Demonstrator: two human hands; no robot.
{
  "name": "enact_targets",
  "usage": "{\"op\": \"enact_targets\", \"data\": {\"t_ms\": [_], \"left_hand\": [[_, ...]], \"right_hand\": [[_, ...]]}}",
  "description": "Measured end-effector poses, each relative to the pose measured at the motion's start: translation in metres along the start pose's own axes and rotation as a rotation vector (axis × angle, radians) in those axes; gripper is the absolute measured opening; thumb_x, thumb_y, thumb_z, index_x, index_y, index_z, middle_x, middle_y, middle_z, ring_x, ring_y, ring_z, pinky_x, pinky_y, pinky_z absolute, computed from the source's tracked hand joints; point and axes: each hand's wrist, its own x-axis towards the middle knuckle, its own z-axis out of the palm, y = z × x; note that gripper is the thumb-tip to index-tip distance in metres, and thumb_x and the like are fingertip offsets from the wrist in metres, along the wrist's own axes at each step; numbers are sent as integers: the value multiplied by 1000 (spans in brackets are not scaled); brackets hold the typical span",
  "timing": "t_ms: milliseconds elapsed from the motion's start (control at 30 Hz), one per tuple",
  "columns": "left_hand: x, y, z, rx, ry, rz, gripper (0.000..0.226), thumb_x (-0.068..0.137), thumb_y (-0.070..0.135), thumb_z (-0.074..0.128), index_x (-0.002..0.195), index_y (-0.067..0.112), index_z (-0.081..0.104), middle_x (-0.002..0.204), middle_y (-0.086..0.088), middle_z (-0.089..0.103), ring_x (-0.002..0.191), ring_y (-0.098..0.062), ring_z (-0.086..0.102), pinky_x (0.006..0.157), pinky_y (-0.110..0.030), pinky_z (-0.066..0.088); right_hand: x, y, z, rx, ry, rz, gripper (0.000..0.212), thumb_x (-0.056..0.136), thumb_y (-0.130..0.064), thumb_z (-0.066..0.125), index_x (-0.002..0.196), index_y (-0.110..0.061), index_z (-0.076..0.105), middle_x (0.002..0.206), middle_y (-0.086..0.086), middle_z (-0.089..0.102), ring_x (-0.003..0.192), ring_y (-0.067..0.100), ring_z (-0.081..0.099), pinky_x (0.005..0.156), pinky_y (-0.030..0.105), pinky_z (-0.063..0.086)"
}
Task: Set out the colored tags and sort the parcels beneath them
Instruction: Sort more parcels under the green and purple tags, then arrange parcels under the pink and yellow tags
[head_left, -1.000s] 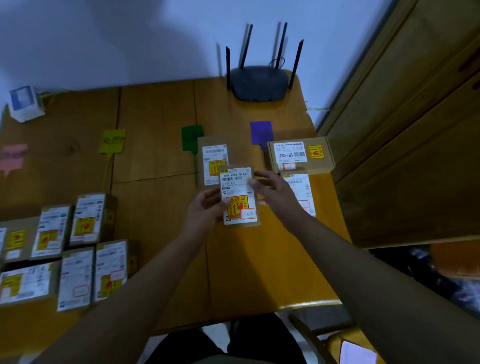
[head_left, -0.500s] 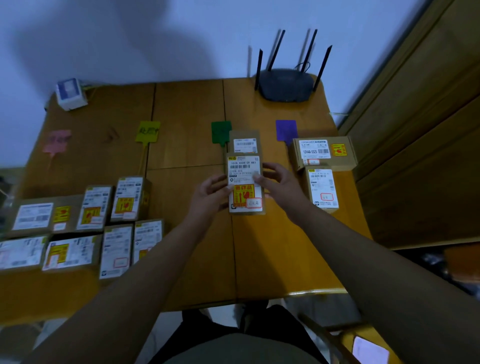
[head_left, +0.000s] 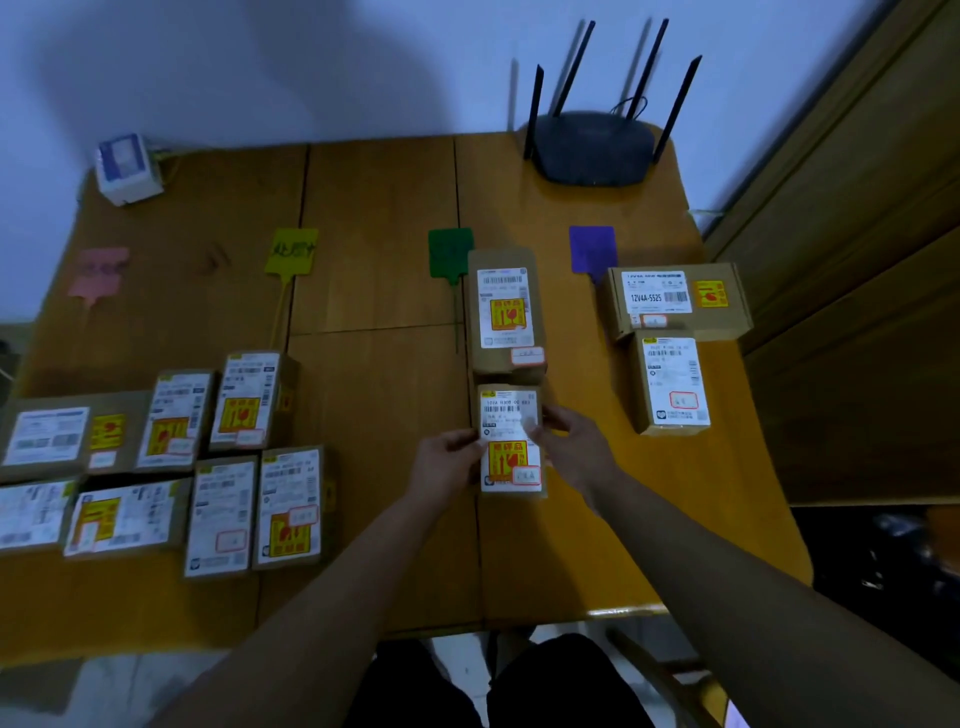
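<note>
Pink (head_left: 100, 273), yellow (head_left: 292, 250), green (head_left: 450, 253) and purple (head_left: 592, 249) tags lie in a row across the wooden table (head_left: 374, 218). Beside the green tag sits one labelled cardboard parcel (head_left: 505, 312). Just in front of it lies a second parcel (head_left: 510, 439), gripped on its left side by my left hand (head_left: 444, 465) and on its right by my right hand (head_left: 574, 449). Two parcels lie below the purple tag: a wide one (head_left: 675, 299) and a narrow one (head_left: 672, 384). Several unsorted parcels (head_left: 156, 462) cluster at the table's left front.
A black router (head_left: 592, 145) with antennas stands at the table's far right. A small white and blue box (head_left: 127, 169) sits at the far left corner. A wooden cabinet (head_left: 857, 260) rises right of the table. My legs show under the front edge.
The parcel in my hands has come down from overlapping the green-tag parcel to rest on the table just in front of it. The camera has swung, showing more of the table's left.
</note>
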Motion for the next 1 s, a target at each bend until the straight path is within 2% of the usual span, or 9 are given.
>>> {"op": "enact_targets", "data": {"t_ms": [133, 233, 333, 433, 567, 633, 767, 867, 1000], "left_hand": [[16, 0, 4, 19, 59, -17, 32, 99, 12, 65, 131, 5, 66, 89, 4, 74, 78, -10, 73, 62, -22, 60], [23, -2, 3, 19, 89, -33, 33, 99, 12, 65, 132, 7, 66, 103, -5, 77, 82, -13, 74, 65, -22, 60], [20, -2, 2, -35, 118, -38, 47, 97, 8, 66, 143, 4, 56, 130, -15, 69, 106, -25, 71, 89, -37, 61], [16, 2, -7, -69, 152, 5, 55, 95, 9, 70, 147, 9, 53, 137, -11, 64, 124, -28, 62, 105, -46, 52], [11, 17, -44, -128, 124, 109, 41, 97, 8, 68, 137, 13, 61, 129, -11, 67, 104, -17, 66, 72, -25, 60], [5, 25, -76, -87, 124, 184, 35, 97, 13, 68, 132, 19, 65, 124, -5, 69, 100, -13, 67, 68, -22, 57], [-9, 31, -166, -61, 192, 280, 28, 97, 16, 68, 123, 27, 70, 115, 5, 71, 105, -15, 68, 81, -33, 58], [-11, 27, -250, -15, 308, 290, 28, 97, 13, 67, 124, 20, 71, 117, 0, 71, 108, -19, 68, 86, -36, 59], [0, 13, -356, 195, 475, 226, 35, 98, 18, 65, 132, 22, 65, 122, 2, 66, 88, -4, 62, 62, -16, 44]], "right_hand": [[16, 2, 2, -5, -31, 16, 47, 100, -36, 70, 142, -17, 63, 134, 4, 71, 119, 25, 70, 103, 52, 57], [25, 3, 6, -26, -63, 46, 47, 101, -33, 69, 144, -15, 61, 136, 7, 70, 122, 29, 68, 105, 54, 55], [26, 3, 11, -55, 5, 49, 50, 99, -29, 71, 144, -12, 59, 139, 9, 67, 127, 31, 64, 106, 53, 53], [12, -8, 15, -119, 218, -99, 36, 97, -31, 74, 129, -18, 67, 127, 2, 69, 109, 20, 66, 91, 39, 56], [-8, -42, 42, -99, 262, -260, 6, 96, -28, 73, 101, -26, 72, 92, -6, 70, 83, 4, 65, 72, 25, 51], [-15, -66, 73, -49, 192, -262, 7, 95, -25, 75, 100, -21, 75, 88, -3, 71, 80, 5, 64, 73, 24, 50], [-26, -105, 156, -72, 30, -197, 18, 94, -26, 77, 107, -14, 75, 87, 10, 71, 86, 26, 69, 79, 42, 55], [-29, -118, 219, -101, -31, -135, 24, 96, -33, 75, 114, -18, 71, 97, 10, 73, 94, 28, 70, 72, 39, 54], [-22, -124, 290, -168, -90, -82, 40, 98, -34, 72, 134, -22, 60, 120, 7, 66, 103, 29, 65, 82, 44, 51]]}}
